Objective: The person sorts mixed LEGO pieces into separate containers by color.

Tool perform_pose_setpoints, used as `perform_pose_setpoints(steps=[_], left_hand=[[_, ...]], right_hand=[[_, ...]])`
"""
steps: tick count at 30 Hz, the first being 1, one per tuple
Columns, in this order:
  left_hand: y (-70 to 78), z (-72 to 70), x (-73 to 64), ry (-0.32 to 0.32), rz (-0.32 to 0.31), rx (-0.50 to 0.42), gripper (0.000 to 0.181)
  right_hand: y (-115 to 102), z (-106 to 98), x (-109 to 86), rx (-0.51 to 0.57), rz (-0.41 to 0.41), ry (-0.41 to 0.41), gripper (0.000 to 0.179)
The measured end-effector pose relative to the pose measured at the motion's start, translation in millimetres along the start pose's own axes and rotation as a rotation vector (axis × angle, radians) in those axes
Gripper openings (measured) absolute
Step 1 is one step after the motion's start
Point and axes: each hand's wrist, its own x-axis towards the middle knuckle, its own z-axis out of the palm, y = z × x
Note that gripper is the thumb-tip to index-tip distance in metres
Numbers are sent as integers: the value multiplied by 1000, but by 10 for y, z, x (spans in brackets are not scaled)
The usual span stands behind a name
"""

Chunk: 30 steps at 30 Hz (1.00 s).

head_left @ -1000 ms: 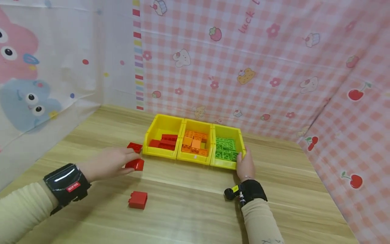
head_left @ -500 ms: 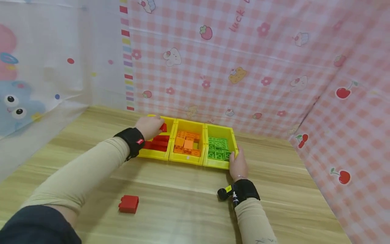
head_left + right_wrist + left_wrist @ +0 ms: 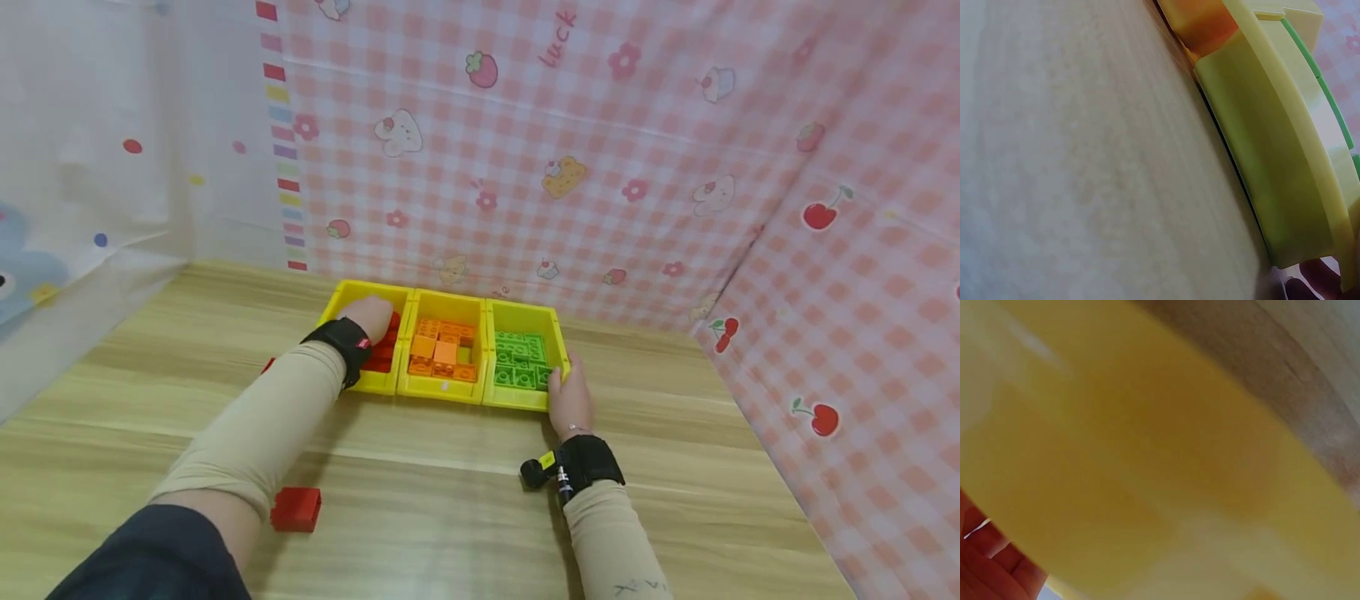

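Observation:
My left hand (image 3: pixel 369 315) reaches down into the left yellow bin (image 3: pixel 378 385), over red toy bricks (image 3: pixel 381 354) that show beside it. Its fingertips are hidden, and I cannot tell whether they still hold a brick. In the left wrist view the bin's blurred yellow wall fills most of the picture, with curled fingers (image 3: pixel 997 569) at lower left. My right hand (image 3: pixel 572 400) grips the front right corner of the right yellow bin (image 3: pixel 517 400), thumb over the rim; the right wrist view shows fingertips (image 3: pixel 1319 278) at that bin's lower end.
Between them stands the middle bin (image 3: pixel 438 389) with orange bricks (image 3: pixel 442 350); green bricks (image 3: pixel 521 360) lie in the right one. A red brick (image 3: pixel 296 509) rests on the wooden table near my left forearm. Another red brick (image 3: pixel 268 364) peeks out behind that sleeve. Patterned cloth walls (image 3: pixel 480 167) stand behind.
My left hand has picked up a red brick from the table, carried it right into the left bin, then lowered there. The right hand keeps its grip. The head view has shifted right.

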Motion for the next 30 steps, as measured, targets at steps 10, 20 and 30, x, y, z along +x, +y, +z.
perform_pose_setpoints(steps=[10,20,30], left_hand=[[-64,26,-112,-61,31,-32,16],[-66,-69,-254,-116,-48,-49,26],[-4,-151,-614,53,229,160,21]], right_hand=[[-61,37,-13,6,-9,-21,48],[-60,70,-5,12,-22,-27,49],[21,4,-15,19,-22,-32,48]])
